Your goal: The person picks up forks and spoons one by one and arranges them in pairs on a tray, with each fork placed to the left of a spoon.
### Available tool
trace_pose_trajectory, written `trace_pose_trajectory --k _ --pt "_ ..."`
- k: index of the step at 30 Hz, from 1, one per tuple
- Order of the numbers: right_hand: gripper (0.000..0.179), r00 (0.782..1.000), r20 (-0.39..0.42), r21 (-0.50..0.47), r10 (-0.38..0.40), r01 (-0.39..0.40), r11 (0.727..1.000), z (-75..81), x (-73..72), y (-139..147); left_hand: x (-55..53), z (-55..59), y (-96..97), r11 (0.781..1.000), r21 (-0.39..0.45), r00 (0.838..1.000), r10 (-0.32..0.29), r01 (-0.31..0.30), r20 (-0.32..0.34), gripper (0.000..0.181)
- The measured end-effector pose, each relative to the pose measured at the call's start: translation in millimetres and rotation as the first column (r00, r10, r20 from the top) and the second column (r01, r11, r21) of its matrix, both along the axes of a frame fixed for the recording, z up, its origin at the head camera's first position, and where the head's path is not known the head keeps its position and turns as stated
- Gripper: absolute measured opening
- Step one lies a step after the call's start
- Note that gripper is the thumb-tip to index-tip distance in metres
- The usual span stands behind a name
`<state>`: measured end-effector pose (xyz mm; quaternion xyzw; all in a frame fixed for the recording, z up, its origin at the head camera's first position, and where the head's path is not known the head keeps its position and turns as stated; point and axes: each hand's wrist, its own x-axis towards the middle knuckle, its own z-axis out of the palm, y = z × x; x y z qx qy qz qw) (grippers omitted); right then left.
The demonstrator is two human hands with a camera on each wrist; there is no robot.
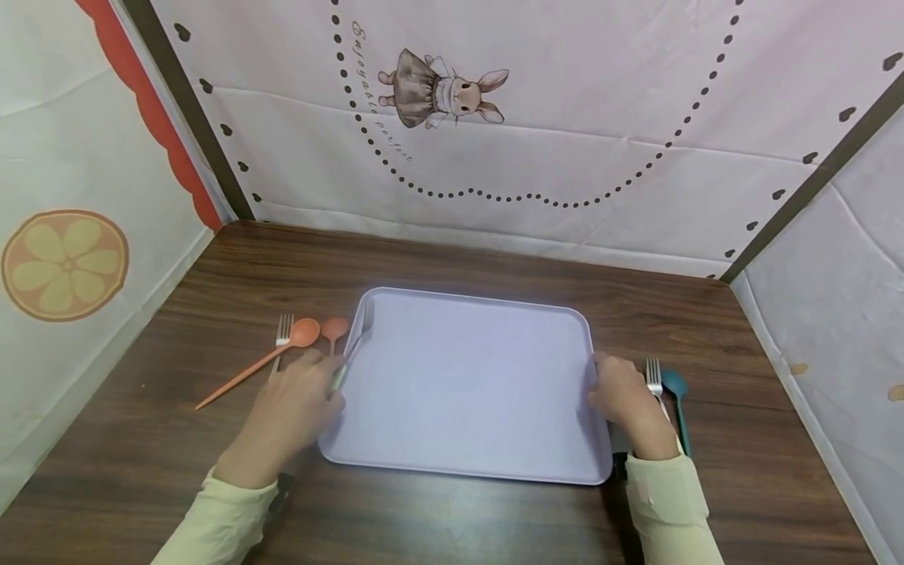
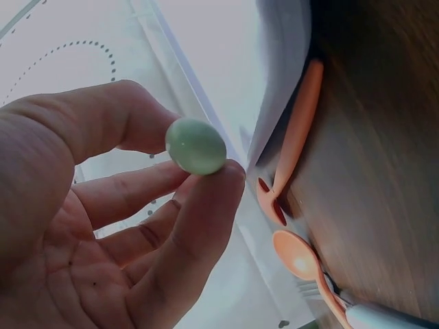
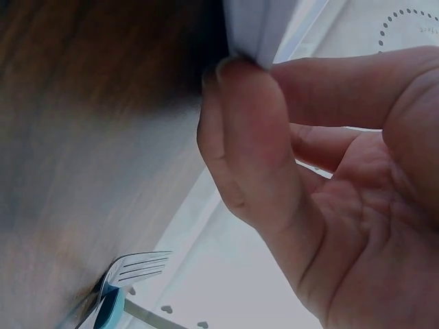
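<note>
In the head view my left hand [image 1: 293, 408] pinches the pale green handle of a fork [image 1: 367, 318], whose tines lie over the tray's left edge. The left wrist view shows the rounded green handle end [image 2: 195, 146] between thumb and finger. With thumb and fingers my right hand [image 1: 628, 400] grips the right rim of the pale lilac tray [image 1: 466, 377]. Its pinch on the rim [image 3: 257, 34] also shows in the right wrist view. Whether the left fingers touch the tray is unclear.
Left of the tray lie a long orange spoon [image 1: 247, 379], another fork [image 1: 285, 329] and a shorter orange utensil [image 1: 335, 326]. On the right are a fork [image 1: 654, 378] and a teal spoon [image 1: 675, 384]. Printed cloth walls [image 1: 565, 102] surround the wooden table [image 1: 438, 518].
</note>
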<state>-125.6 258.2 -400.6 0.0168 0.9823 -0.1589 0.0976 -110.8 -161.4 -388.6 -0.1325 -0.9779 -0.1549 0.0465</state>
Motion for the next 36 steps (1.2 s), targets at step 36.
trace_pose_trajectory --k 36 --pt "0.048 0.998 -0.05 -0.032 0.025 -0.027 0.999 -2.5 2.6 1.7 2.2 -26.5 27.6 0.999 -0.048 0.995 -0.011 0.006 -0.1 0.01"
